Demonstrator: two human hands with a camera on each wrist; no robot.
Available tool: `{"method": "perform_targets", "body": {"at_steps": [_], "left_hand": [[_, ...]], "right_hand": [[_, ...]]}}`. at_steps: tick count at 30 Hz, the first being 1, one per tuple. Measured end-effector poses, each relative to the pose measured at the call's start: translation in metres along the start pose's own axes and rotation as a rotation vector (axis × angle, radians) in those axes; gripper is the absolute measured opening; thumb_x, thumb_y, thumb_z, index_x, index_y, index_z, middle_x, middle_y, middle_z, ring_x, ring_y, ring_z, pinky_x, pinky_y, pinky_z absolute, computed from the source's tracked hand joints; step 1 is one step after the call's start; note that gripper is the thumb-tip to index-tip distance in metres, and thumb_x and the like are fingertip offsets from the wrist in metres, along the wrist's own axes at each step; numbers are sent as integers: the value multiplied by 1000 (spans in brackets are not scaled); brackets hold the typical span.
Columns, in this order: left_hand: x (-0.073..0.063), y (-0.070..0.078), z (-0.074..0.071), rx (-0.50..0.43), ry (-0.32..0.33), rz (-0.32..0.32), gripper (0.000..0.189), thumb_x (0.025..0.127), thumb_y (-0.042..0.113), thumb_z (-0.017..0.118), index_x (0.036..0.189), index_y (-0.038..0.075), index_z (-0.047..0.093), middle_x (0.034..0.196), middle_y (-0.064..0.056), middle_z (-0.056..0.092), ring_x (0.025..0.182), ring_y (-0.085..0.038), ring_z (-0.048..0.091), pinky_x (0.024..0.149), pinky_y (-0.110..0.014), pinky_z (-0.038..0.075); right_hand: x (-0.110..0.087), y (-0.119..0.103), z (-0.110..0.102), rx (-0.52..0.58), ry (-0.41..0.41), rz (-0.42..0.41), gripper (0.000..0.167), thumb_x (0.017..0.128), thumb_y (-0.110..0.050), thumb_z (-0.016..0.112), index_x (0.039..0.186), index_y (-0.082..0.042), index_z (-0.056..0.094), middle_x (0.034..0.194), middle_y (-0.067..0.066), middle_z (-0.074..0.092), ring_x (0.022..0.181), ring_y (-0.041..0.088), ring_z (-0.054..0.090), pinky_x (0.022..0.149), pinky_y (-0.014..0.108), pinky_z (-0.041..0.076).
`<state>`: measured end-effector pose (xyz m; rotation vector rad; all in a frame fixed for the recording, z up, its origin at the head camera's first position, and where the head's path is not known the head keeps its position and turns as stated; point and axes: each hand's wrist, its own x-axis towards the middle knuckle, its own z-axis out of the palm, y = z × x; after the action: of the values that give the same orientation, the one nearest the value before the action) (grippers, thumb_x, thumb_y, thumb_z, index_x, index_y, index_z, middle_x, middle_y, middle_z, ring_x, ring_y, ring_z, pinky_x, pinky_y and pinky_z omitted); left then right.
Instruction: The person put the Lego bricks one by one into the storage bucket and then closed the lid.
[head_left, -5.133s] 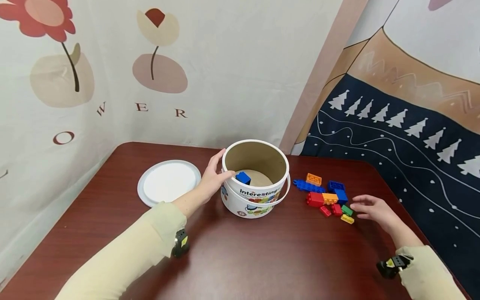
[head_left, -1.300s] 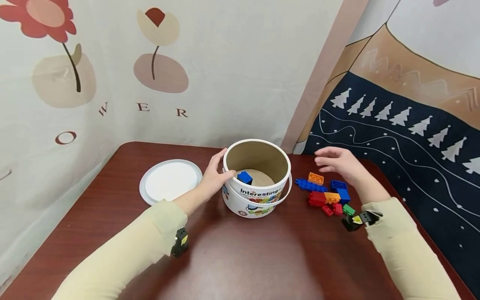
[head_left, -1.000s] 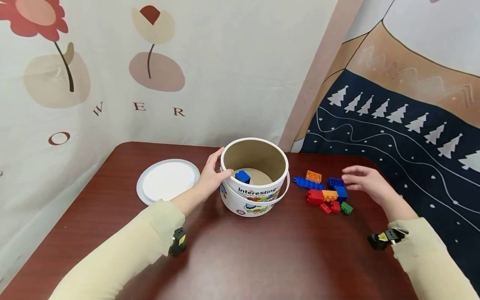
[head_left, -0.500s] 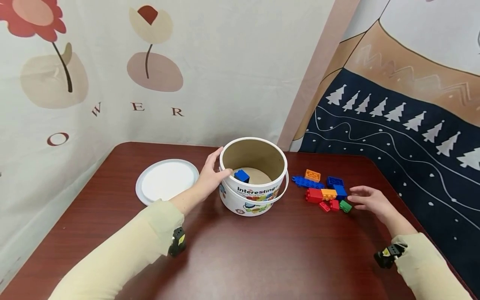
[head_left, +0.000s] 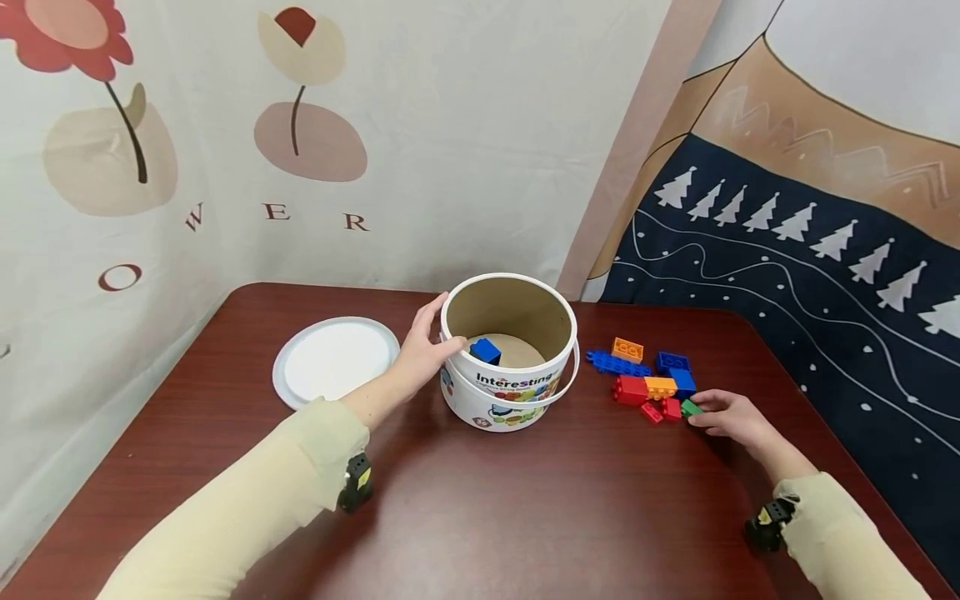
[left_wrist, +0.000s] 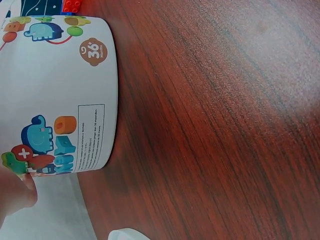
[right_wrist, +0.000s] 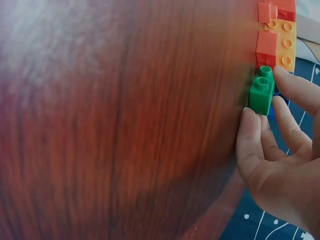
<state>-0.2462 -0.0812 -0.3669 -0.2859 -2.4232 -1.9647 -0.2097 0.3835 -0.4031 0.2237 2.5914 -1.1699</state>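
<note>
Lid (head_left: 335,364) lies flat at the left of the worktop (head_left: 480,508), off the bucket (head_left: 510,354). Left hand (head_left: 422,354) curls round the bucket's rim and steadies it; one blue brick (head_left: 485,350) sits inside. Right of the bucket lies a loose cluster of bricks (head_left: 648,379). At its near edge the right hand (head_left: 723,414) closes thumb and fingers on the green brick (right_wrist: 261,91), which rests on the worktop. Pickup seems under way; the next move calls for a firm pinch, a lift, and a carry over the rim.
</note>
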Motion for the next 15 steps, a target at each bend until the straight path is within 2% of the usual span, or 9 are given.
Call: {"method": "perform_targets", "body": {"at_steps": [7, 15], "left_hand": [[-2, 1, 0, 16, -1, -6, 75, 82, 10, 59, 148, 10, 23, 153, -12, 20, 138, -27, 24, 113, -48, 27], [-2, 2, 0, 23, 0, -18, 74, 83, 10, 60, 148, 12, 24, 152, -10, 21, 138, -26, 25, 113, -46, 28]], "right_hand": [[2, 0, 3, -34, 23, -4, 52, 84, -16, 67, 122, 13, 47, 99, 11, 59, 77, 11, 54, 66, 23, 52], [-1, 3, 0, -3, 8, -26, 51, 87, -16, 64, 126, 14, 47, 111, 23, 57, 79, 4, 58, 72, 25, 56]]}}
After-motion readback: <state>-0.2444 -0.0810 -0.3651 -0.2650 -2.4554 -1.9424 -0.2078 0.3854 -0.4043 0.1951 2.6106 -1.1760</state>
